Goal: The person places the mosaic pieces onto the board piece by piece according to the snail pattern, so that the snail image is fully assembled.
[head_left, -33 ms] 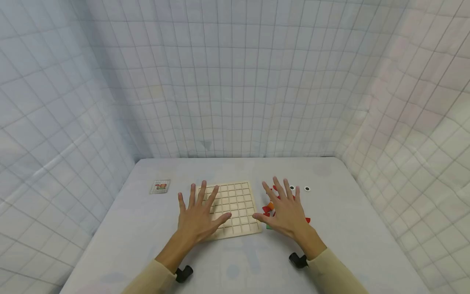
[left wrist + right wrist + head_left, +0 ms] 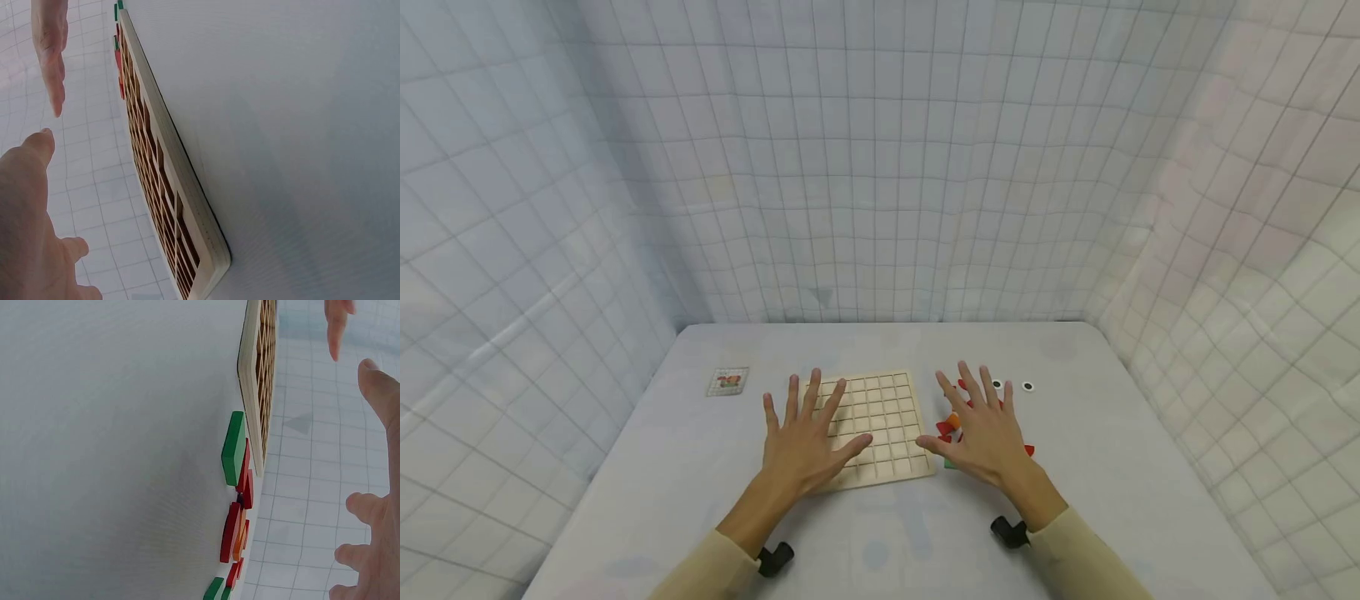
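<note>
- Left hand (image 2: 799, 450): released, fingers straight and spread, palm down; I see it raised above the left part of the grid board, apart from it.
- Right hand (image 2: 985, 437): likewise released, fingers fanned out; I find it above the loose pieces, thumb toward the board.
- Grid board (image 2: 891, 422): pale wood, square cells, lying flat around the middle of the tabletop (image 2: 1127, 475), well in from its left and right edges.
- Loose pieces, heaped just beside the board, on the side toward the tabletop's right edge; my head view has them partly hidden by the hand. From the right wrist I make out a green piece (image 2: 234, 453), a dark red piece (image 2: 229, 534) and an orange piece (image 2: 239, 540), with further red and green ones.
- Two round discs, white with dark centres: one (image 2: 997, 384) by the right fingertips, the other (image 2: 1027, 387) a little nearer the right edge.
- Picture card (image 2: 727, 382): small, printed in colour, near the tabletop's back left corner.
- Wall covering (image 2: 880, 167): white, grid-lined, behind the back edge.
</note>
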A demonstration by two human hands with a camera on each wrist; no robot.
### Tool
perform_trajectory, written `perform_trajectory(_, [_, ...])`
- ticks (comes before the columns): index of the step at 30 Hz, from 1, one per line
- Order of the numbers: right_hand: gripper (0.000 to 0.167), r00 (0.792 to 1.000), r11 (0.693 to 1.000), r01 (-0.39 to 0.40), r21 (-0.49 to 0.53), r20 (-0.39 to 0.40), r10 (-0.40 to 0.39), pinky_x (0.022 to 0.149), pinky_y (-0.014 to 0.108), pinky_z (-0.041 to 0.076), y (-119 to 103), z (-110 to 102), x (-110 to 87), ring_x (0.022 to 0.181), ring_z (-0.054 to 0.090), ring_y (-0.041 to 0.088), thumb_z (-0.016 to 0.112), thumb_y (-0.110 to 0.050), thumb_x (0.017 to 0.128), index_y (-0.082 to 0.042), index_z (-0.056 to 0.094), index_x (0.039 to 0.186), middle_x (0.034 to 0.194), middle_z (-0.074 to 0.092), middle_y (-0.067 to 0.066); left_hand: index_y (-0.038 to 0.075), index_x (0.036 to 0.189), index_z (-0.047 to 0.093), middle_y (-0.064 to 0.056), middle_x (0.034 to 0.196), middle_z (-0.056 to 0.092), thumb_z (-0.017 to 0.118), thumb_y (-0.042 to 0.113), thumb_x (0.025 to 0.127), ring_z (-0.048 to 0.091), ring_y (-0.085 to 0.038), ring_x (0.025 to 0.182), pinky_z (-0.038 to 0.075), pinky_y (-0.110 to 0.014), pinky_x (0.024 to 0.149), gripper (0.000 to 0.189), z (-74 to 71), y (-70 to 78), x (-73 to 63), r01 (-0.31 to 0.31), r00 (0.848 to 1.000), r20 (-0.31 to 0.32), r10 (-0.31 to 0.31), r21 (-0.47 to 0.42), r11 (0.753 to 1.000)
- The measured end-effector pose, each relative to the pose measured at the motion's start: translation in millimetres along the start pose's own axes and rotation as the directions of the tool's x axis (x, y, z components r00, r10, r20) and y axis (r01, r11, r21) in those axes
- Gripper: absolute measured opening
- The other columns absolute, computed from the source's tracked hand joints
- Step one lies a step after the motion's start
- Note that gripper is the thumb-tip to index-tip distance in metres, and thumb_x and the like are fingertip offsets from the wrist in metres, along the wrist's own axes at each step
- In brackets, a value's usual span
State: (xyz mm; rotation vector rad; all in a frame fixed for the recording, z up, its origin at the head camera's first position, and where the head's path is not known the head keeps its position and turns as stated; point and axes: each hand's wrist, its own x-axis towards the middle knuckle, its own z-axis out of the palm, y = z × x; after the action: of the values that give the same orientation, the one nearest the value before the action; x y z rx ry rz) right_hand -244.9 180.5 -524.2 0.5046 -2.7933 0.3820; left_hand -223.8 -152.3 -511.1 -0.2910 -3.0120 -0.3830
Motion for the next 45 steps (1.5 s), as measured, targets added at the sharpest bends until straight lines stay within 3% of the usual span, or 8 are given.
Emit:
perform_trajectory(7, [0.113,1.0,1.0,-0.007,0.025,-0.003,0.007,0.138,0.089,0.012,-1,2,0.0,0.18,0.022,0.056,0.066,-0.093,0.095,-0.034,0.034,0.185,0.196,0.026,0.015,0.034,0.188,0.021,-0.013,0.199,0.003,0.054,0.092,0.102,-0.003,-0.05,0.184,-0.007,-0.086,0.139,0.109,-1.2,-1.4,1.4,0.002,1.0,-0.013,-0.002,0.021,1.0])
perform_trajectory(14, [0.113,0.991,0.998,-0.049,0.042,0.125,0.044,0.141,0.085,0.012,-9,1,-4.3,0.181,0.019,0.054,0.064,-0.093,0.097,-0.032,0.032,0.186,0.195,0.026,0.015,0.031,0.188,0.024,-0.015,0.198,0.002,0.057,0.091,0.102,-0.004,-0.051,0.183,-0.006,-0.089,0.137,0.11,-0.6,-6.3,-6.2,0.009,1.0,0.025,-0.008,-0.026,1.0])
perform_trajectory(23, [0.106,0.959,0.997,0.03,0.074,0.28,-0.05,0.141,0.083,0.019,-28,9,-11.7,0.178,0.03,0.054,0.079,-0.079,0.098,-0.025,0.043,0.182,0.187,0.044,0.017,0.017,0.187,0.028,-0.047,0.186,0.014,0.081,0.085,0.092,0.015,-0.067,0.176,0.005,-0.094,0.134,0.128,0.4,-21.4,-23.9,0.061,0.984,0.172,-0.043,-0.104,0.993])
perform_trajectory(27, [0.096,0.947,0.99,0.064,0.125,0.307,-0.1,0.139,0.084,0.023,-34,11,-15.1,0.175,0.035,0.056,0.088,-0.063,0.099,-0.02,0.051,0.177,0.18,0.053,0.02,0.016,0.186,0.029,-0.046,0.187,0.013,0.089,0.075,0.091,0.011,-0.066,0.177,0.007,-0.095,0.133,0.127,2.8,-26.6,-28.2,0.02,0.973,0.231,0.024,-0.188,0.982])
perform_trajectory(33, [0.082,0.947,0.987,0.057,0.149,0.306,-0.1,0.14,0.073,0.033,-36,6,-16.8,0.171,0.04,0.054,0.095,-0.048,0.097,-0.014,0.065,0.165,0.173,0.057,0.023,0.017,0.185,0.033,-0.044,0.188,0.013,0.095,0.065,0.09,0.011,-0.064,0.179,0.009,-0.095,0.133,0.123,7.0,-29.7,-26.5,-0.035,0.972,0.215,0.096,-0.27,0.962])
perform_trajectory(38, [0.076,0.951,0.991,0.026,0.132,0.303,-0.065,0.122,0.056,0.057,-35,0,-21.5,0.15,0.056,0.039,0.1,-0.045,0.093,-0.012,0.072,0.156,0.161,0.065,0.018,0.017,0.184,0.035,-0.041,0.189,0.015,0.097,0.063,0.089,0.013,-0.063,0.179,0.011,-0.095,0.133,0.122,10.9,-24.0,-24.6,-0.048,0.964,0.237,0.119,-0.286,0.957])
perform_trajectory(41, [0.075,0.953,0.991,-0.002,0.135,0.3,-0.039,0.114,0.055,0.062,-32,-3,-24.9,0.143,0.057,0.035,0.101,-0.044,0.092,-0.012,0.074,0.153,0.156,0.065,0.015,0.017,0.184,0.036,-0.04,0.19,0.014,0.096,0.065,0.089,0.012,-0.064,0.178,0.009,-0.097,0.131,0.122,11.2,-17.7,-24.9,-0.05,0.962,0.247,0.121,-0.278,0.959])
perform_trajectory(45, [0.072,0.952,0.986,-0.027,0.166,0.304,-0.025,0.116,0.058,0.061,-26,-6,-29.2,0.146,0.056,0.038,0.103,-0.043,0.089,-0.013,0.076,0.15,0.154,0.065,0.016,0.02,0.184,0.036,-0.038,0.19,0.013,0.096,0.066,0.088,0.009,-0.068,0.177,0.004,-0.103,0.125,0.122,8.9,-9.1,-27.2,-0.033,0.962,0.251,0.107,-0.279,0.96])
